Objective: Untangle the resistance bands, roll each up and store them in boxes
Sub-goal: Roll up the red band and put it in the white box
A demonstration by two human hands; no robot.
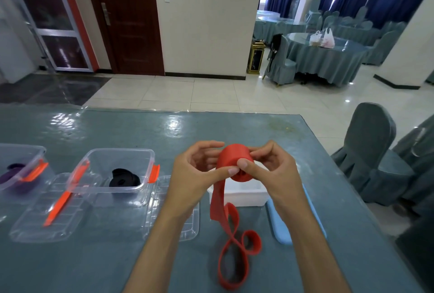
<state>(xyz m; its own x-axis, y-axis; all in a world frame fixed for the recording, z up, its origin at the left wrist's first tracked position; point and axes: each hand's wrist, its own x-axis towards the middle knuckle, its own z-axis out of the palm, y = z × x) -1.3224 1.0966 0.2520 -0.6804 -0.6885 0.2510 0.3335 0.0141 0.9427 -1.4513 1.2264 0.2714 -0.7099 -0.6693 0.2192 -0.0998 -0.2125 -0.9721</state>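
Observation:
A red resistance band (231, 158) is partly wound into a thick roll held above the table. My left hand (196, 171) and my right hand (270, 170) both grip the roll, thumbs pressing its near face. The band's loose tail hangs down and lies in twisted loops on the table (237, 257). Under the roll stands a white box (244, 195), its blue lid (279, 229) beside it. A clear box (117, 173) with orange clips holds a rolled black band (124, 178). At the far left, another clear box (21, 168) holds a purple band (14, 171).
Two clear lids (42, 217) (173, 220) lie flat in front of the clear boxes. The blue-grey table (141, 133) ends at the right, where covered chairs (371, 158) stand close. Tiled floor, a dark door and set dining tables lie beyond.

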